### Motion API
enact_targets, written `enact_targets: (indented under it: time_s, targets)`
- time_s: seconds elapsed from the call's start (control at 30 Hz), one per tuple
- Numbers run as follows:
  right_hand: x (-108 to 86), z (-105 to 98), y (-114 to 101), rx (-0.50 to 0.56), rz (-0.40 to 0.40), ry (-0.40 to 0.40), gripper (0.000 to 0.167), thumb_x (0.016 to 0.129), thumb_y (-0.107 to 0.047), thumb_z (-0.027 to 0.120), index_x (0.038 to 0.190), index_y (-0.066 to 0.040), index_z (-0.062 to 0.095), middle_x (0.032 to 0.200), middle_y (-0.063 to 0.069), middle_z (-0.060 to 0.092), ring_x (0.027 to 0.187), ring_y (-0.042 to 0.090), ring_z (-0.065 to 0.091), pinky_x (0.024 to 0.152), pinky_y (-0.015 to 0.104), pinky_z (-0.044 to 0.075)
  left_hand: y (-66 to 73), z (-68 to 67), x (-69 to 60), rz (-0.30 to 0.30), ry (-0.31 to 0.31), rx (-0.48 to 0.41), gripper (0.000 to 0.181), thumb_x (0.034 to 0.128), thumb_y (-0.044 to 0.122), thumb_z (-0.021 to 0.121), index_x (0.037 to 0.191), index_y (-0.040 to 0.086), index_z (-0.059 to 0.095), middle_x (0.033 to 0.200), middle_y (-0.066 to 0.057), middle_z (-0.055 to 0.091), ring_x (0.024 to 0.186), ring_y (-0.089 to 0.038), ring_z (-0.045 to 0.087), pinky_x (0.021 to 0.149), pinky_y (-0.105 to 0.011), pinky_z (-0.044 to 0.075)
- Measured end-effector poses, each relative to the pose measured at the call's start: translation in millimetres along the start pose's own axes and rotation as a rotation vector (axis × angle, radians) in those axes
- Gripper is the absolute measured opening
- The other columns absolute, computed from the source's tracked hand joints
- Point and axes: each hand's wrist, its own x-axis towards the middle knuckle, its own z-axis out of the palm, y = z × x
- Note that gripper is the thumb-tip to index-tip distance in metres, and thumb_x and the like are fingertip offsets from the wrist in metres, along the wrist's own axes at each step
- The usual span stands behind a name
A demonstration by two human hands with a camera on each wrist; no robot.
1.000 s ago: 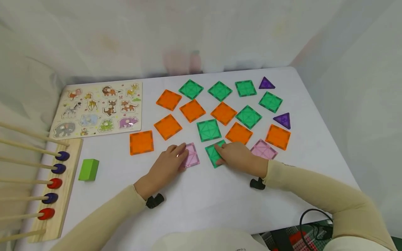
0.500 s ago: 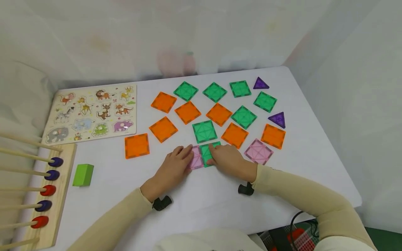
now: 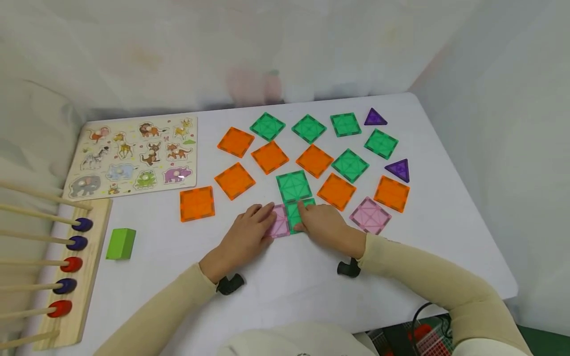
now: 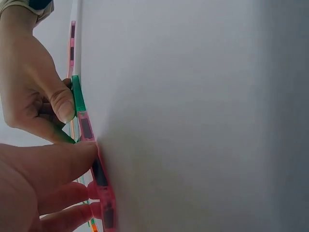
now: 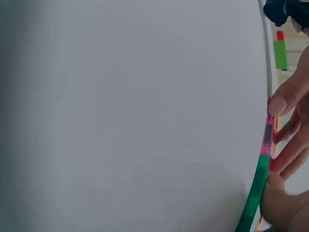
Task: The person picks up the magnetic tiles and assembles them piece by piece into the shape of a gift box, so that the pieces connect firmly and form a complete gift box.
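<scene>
In the head view my left hand point(image 3: 246, 236) holds a translucent pink square magnetic tile point(image 3: 280, 221), thumb on the near edge and fingers over its left part. My right hand point(image 3: 327, 226) grips a green square magnetic tile point(image 3: 293, 216) between thumb and fingers, partly covering it. The two tiles lie side by side, edges meeting, as the left wrist view also shows with the pink tile point(image 4: 107, 198) beside the green tile point(image 4: 78, 94). Just above them lies another green tile point(image 3: 294, 186), its lower edge against the held green one.
Several orange tiles point(image 3: 336, 191) and green tiles point(image 3: 350, 165) lie beyond the hands, with purple triangles point(image 3: 399, 170) and a pink tile point(image 3: 370, 215) at the right. An animal puzzle board point(image 3: 133, 155), a green block point(image 3: 121, 244) and a wooden bead rack point(image 3: 77, 301) stand left.
The right hand has brought the green tile left against the pink tile. Both tiles have then shifted slightly away from the body, up to the green tile above.
</scene>
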Motion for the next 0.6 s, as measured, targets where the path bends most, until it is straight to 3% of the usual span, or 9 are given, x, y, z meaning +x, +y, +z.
enact_targets:
  time_s: [0.2,0.33,0.43,0.6]
  targets:
    - [4.7,-12,15,0.143,-0.024,-0.068,0.066,0.092,-0.048,0.057,0.138,-0.001,0.05,0.118,0.014,0.068,0.1,0.027,0.068,0.083,0.038,0.057,-0.6,1.3,-0.3,0.003,-0.009,-0.01,0.059,0.0849,0.026,0.074,0.137,0.006,0.053,0.148,-0.013,0.043,0.132,-0.033,0.039,0.102,-0.052,0.044]
    - [7.8,-23,27,0.19,-0.043,-0.016,0.059,0.092,-0.041,0.062,0.137,-0.005,0.053,0.116,0.012,0.067,0.099,0.025,0.067,0.084,0.036,0.057,-3.3,-0.1,0.3,-0.017,-0.011,-0.036,0.064,0.0848,0.031,0.073,0.14,0.009,0.05,0.15,-0.015,0.038,0.137,-0.035,0.034,0.106,-0.053,0.041]
    - [9.8,-28,34,0.18,-0.083,0.035,0.058,0.089,-0.038,0.068,0.137,-0.008,0.054,0.117,0.012,0.063,0.1,0.025,0.062,0.085,0.035,0.055,-10.0,-7.4,3.0,-0.08,-0.019,-0.068,0.075,0.0842,0.038,0.073,0.146,0.008,0.041,0.154,-0.018,0.029,0.142,-0.037,0.025,0.113,-0.054,0.032]
    - [12.3,-26,40,0.081,-0.14,0.0,0.075,0.082,-0.044,0.073,0.145,-0.013,0.044,0.149,0.013,0.04,0.136,0.034,0.038,0.107,0.051,0.041,-33.9,-21.6,19.0,-0.253,-0.029,-0.111,0.101,0.0797,0.051,0.072,0.152,0.001,0.023,0.159,-0.026,0.006,0.146,-0.044,0.005,0.117,-0.059,0.015]
